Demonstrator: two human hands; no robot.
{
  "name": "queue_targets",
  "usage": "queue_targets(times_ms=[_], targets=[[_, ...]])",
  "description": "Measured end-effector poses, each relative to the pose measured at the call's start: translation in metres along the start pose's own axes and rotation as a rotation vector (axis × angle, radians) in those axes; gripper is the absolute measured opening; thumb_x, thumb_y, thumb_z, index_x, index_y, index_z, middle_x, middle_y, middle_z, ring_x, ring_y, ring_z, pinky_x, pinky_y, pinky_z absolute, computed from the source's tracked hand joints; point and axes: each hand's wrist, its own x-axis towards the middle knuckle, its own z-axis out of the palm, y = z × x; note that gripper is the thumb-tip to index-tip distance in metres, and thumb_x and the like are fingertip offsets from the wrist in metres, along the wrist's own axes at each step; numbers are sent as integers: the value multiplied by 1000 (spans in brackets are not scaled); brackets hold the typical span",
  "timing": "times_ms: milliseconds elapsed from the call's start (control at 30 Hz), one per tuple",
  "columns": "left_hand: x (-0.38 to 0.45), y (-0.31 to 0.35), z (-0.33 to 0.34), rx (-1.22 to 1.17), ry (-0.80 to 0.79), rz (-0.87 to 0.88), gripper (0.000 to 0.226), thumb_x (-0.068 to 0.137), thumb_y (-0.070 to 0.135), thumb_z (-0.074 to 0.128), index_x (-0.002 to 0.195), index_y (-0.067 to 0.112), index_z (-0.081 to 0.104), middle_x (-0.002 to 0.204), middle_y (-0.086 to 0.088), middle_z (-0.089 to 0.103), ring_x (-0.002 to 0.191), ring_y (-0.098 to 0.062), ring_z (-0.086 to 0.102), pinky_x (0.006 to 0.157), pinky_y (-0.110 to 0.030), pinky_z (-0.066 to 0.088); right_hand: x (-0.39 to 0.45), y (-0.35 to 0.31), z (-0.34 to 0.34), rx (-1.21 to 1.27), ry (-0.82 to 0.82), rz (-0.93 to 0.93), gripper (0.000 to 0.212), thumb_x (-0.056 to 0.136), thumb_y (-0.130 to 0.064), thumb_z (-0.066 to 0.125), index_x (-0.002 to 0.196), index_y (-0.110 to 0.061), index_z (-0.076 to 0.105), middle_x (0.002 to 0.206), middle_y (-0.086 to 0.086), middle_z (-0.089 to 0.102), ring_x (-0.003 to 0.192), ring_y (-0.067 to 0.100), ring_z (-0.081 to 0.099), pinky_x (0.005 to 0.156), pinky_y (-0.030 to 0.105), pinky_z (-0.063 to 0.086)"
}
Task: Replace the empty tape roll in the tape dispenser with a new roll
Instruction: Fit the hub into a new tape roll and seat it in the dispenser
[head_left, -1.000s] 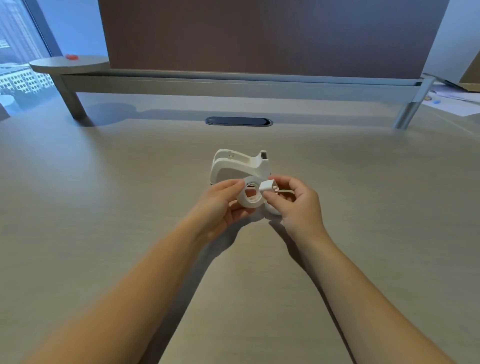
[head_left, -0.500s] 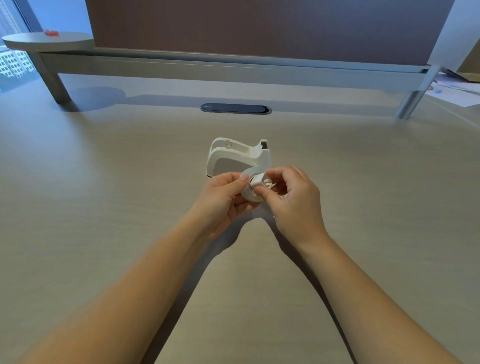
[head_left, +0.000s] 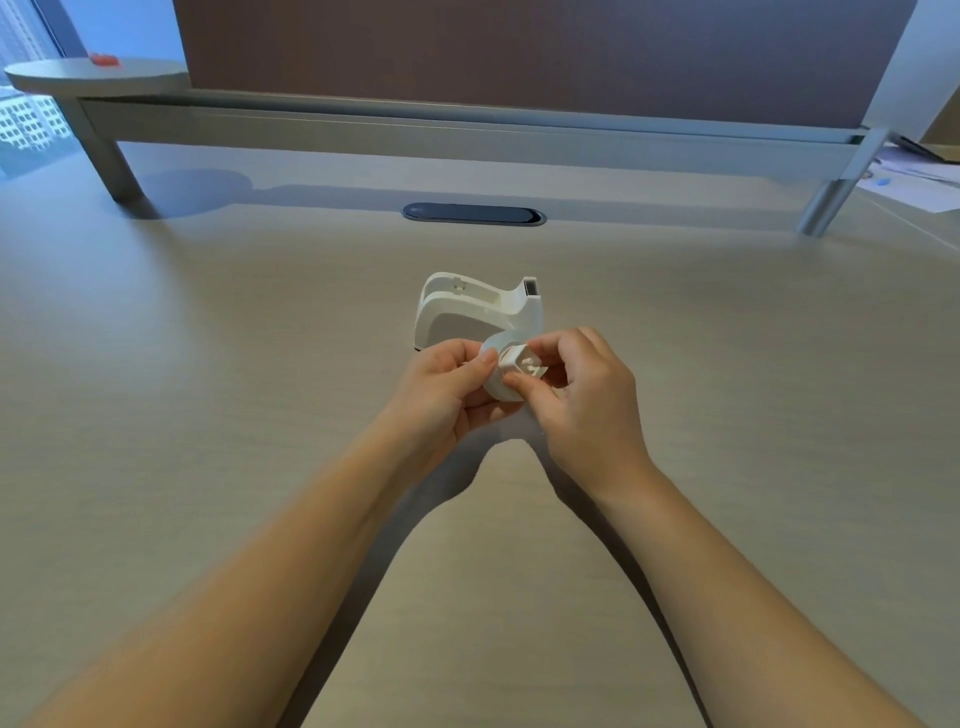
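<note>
**Both hands on the roll, dispenser waiting behind**

Head view: a broad, pale wood-grain desk (head_left: 208, 415) fills the scene, bare over most of its near half apart from the person's two forearms reaching in from the near edge. Along the far side runs a grey shelf (head_left: 467, 135) on slanted metal legs, with a dark brown panel (head_left: 519, 52) rising behind it. A dark oval grommet (head_left: 474, 213) sits in the desk just in front of the shelf. At far left the shelf ends in a round disc carrying a small red object (head_left: 105, 60), and a window (head_left: 26, 119) shows buildings outside. At far right some papers (head_left: 914, 179) lie on the desk.

The white dispenser (head_left: 480, 312) stands near the middle of the desk, its roll bay empty, cutter end to the right. Just in front of it, raised off the desk, the left hand (head_left: 441, 395) pinches the white roll (head_left: 501, 384) by its left rim. The right hand (head_left: 587, 400) is closed on a small white hub (head_left: 524, 364) with thumb and fingers, holding it against the roll's centre.

Compared with a second ago, the hub is no longer beside the roll but pressed at its hole, the roll is turned more edge-on, and the hands are closer together. The dispenser has not moved on the desk; the camera has dipped slightly, so the shelf sits higher in view.
</note>
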Motion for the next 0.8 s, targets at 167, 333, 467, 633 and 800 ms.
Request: queue_targets(times_ms=[167, 333, 467, 633, 800], targets=[[0, 9, 0, -37, -80, 11, 24, 90, 13, 37, 82, 8, 59, 61, 3, 69, 58, -7, 65, 55, -17, 55, 4, -4, -6, 149, 8, 53, 29, 70, -33, 63, 91, -13, 58, 84, -11, 42, 79, -1, 43, 69, -2, 35], [0, 9, 0, 37, -80, 25, 22, 88, 15, 41, 86, 15, 62, 72, 4, 69, 66, -7, 67, 62, -19, 57, 7, -2, -12, 460, -58, 296, 11, 80, -39, 53, 78, -30, 47, 79, -9, 52, 71, 5, 52, 59, 10, 45], [0, 6, -1, 97, -70, 26, 22, 89, 17, 41, 87, 13, 63, 67, 5, 68, 64, -7, 67, 60, -18, 56, 7, 2, -6, 428, -150, 301, 21, 86, -32, 46, 67, -22, 48, 67, -4, 53, 63, 10, 49, 57, 23, 40], [1, 5, -1, 129, -85, 23, 10, 81, 15, 52, 85, 12, 61, 78, -2, 65, 68, -8, 67, 67, -18, 57, 4, 6, -3, 432, -171, 298, 18, 87, -34, 42, 71, -26, 43, 71, -6, 52, 62, 9, 51, 48, 13, 44], [3, 3, -3, 153, -30, 38, 11, 71, 18, 60, 81, 15, 58, 81, -3, 62, 76, -14, 64, 71, -24, 56, 3, 5, -4, 456, -229, 286, 13, 84, -39, 43, 76, -30, 41, 79, -6, 53, 65, 9, 55, 47, 6, 44]])
